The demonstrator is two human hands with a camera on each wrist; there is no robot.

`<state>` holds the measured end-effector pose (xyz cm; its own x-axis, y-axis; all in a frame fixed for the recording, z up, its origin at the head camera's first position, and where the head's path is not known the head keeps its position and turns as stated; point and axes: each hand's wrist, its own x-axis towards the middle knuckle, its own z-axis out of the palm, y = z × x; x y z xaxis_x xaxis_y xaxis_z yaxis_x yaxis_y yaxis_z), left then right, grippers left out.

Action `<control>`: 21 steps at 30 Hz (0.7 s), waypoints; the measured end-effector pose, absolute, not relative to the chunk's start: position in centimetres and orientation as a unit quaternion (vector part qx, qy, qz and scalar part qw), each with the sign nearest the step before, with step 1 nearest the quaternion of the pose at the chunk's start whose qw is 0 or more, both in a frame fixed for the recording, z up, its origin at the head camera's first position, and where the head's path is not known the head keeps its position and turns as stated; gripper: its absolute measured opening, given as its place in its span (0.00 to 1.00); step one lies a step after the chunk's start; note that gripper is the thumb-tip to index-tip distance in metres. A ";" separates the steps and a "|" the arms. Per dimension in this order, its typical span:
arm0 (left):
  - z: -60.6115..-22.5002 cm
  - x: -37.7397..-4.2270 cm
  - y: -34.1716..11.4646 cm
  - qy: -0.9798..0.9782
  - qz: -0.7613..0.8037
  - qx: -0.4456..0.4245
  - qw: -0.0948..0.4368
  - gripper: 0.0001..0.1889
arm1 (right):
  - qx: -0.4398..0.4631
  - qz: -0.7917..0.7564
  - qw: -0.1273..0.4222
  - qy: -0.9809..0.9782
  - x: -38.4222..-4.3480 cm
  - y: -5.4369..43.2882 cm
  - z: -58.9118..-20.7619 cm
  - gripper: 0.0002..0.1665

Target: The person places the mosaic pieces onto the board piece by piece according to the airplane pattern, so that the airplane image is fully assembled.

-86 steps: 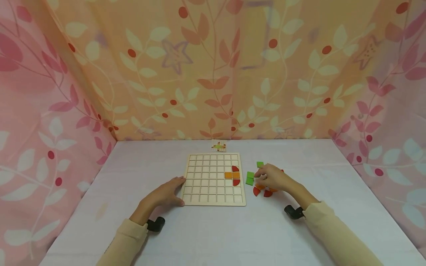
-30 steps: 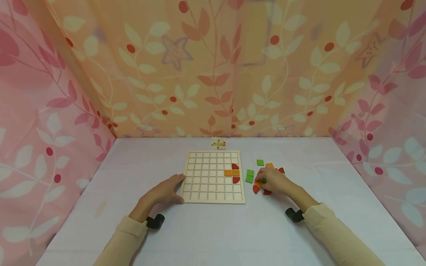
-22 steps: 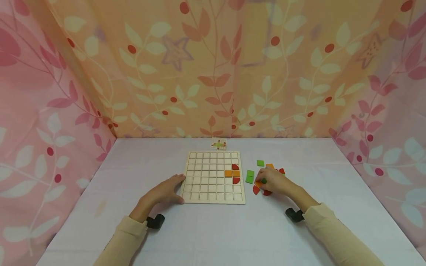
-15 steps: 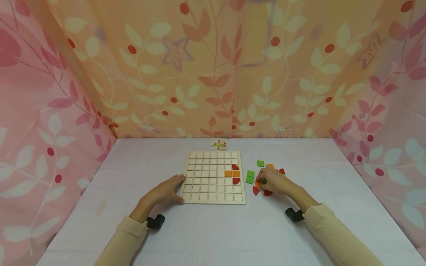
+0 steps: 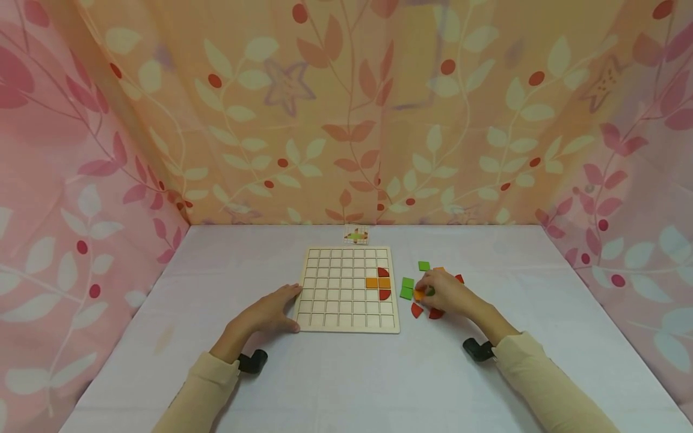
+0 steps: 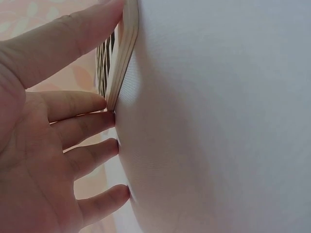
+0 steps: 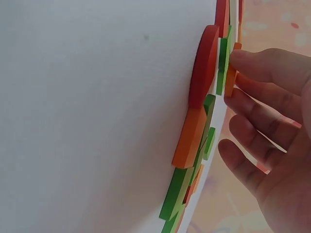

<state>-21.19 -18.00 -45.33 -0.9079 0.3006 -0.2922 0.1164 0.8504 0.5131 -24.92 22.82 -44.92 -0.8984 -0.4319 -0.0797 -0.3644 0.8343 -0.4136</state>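
My left hand (image 5: 273, 310) rests at the left edge of a pale wooden grid board (image 5: 335, 307), fingers spread and fairly straight. In the left wrist view its thumb touches the corner of the board (image 6: 127, 43), and the other fingertips (image 6: 121, 191) reach the white tabletop. Over the loose tiles to the right of the board, my right hand (image 5: 448, 291) pinches an orange square tile (image 7: 230, 86) between thumb and fingers. On the board, two orange squares (image 5: 372, 282) lie side by side, with a red quarter-circle (image 5: 383, 273) above and another red quarter-circle (image 5: 385, 294) below the outer one.
Two green squares (image 5: 406, 293) lie together between board and right hand, another green square (image 5: 424, 266) farther back. Red quarter-circles (image 5: 416, 310) and further tiles lie around and partly under the hand. Behind the board is a small pattern card (image 5: 356, 234); a floral curtain (image 5: 346, 120) encloses the table.
The right hand has shifted from beside the green squares onto an orange tile, now pinched and moved slightly up in the head view. The left hand keeps its place at the board.
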 end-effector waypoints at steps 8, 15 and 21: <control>-45.4 -21.2 -18.1 0.943 0.252 0.115 0.183 0.50 | -0.231 -0.208 0.050 0.949 -24.8 22.1 -44.8 0.12; -45.4 -21.2 -18.2 0.945 0.246 0.122 0.178 0.50 | -0.239 -0.230 0.035 0.943 -25.0 20.8 -44.5 0.13; -45.4 -21.3 -18.2 0.942 0.256 0.117 0.181 0.50 | -0.244 -0.239 0.035 0.939 -25.2 19.4 -44.3 0.13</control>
<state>-21.30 -18.18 -45.39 -0.9070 0.3138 -0.2808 0.1288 0.8416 0.5245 -25.18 19.38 -44.29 -0.8788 -0.4745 0.0506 -0.4409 0.7668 -0.4665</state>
